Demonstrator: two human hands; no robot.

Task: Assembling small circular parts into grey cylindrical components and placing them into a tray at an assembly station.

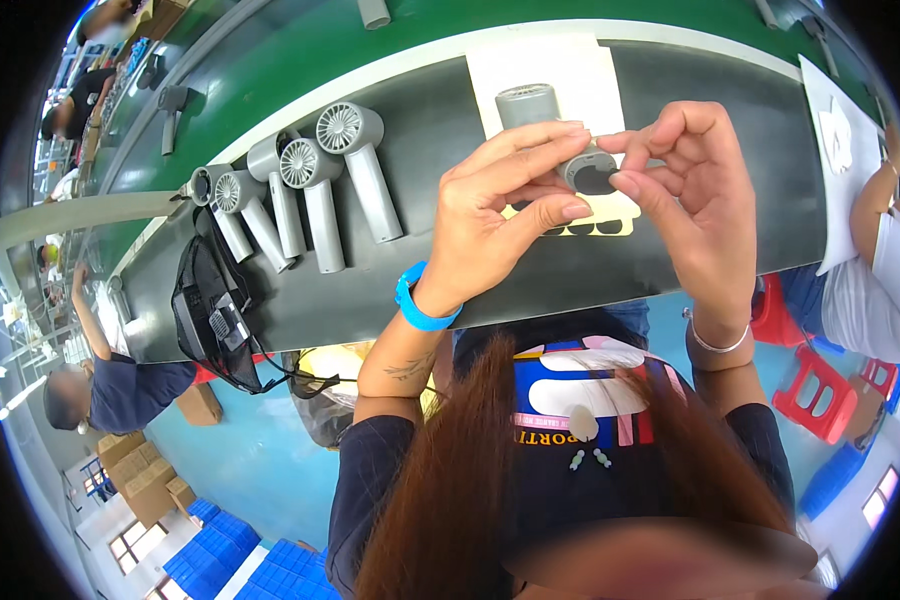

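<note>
My left hand (515,195) is closed around a grey handheld fan (576,172), whose rounded end carries a dark oval face. My right hand (695,190) has its thumb and index finger at the rim of that end; whether they also pinch a thin piece is too small to tell. A grey cylindrical fan head (528,104) shows just beyond my left fingers; they hide whether it joins the held part. Below the hands lies a pale yellow sheet (622,213) with dark oval stickers, partly covered by my left hand.
Several grey handheld fans (372,190) lie on the dark worktable (420,105) to the left. A black mesh bag (205,310) sits at the table's left edge. White paper (485,70) lies under the work. Red stools (815,395) and other people are at the sides.
</note>
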